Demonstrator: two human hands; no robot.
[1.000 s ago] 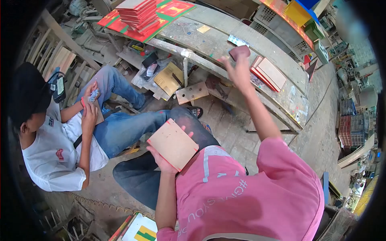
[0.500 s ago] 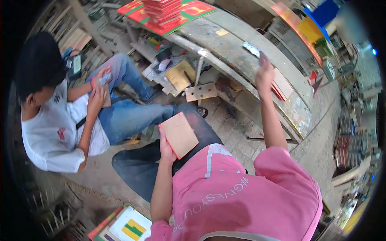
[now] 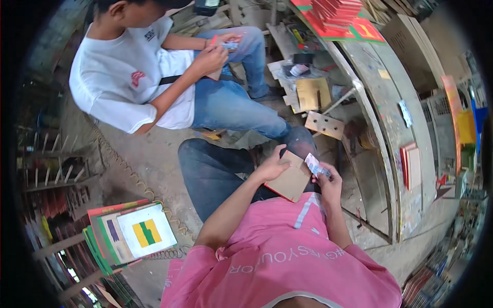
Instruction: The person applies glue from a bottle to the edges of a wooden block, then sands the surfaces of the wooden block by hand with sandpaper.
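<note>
My left hand (image 3: 275, 168) grips a small flat brown board (image 3: 290, 177) with red edges, its thumb spread over the top face, above my lap. Close to the board's right edge, my right hand (image 3: 329, 180) pinches a small crumpled piece of blue-and-white printed sheet (image 3: 314, 165), whose tip overlaps the board in this view.
A seated person (image 3: 128, 77) at upper left holds a similar board and sheet. On the workbench (image 3: 382, 95) at right lie another printed piece (image 3: 405, 113), red-edged boards (image 3: 411, 165) and a red stack (image 3: 336, 13). Painted panels (image 3: 146, 233) and a coiled hose (image 3: 136, 179) are at lower left.
My right hand has come back from over the workbench to the board, now with a printed sheet in it. My view has turned, and the board sits closer to my body.
</note>
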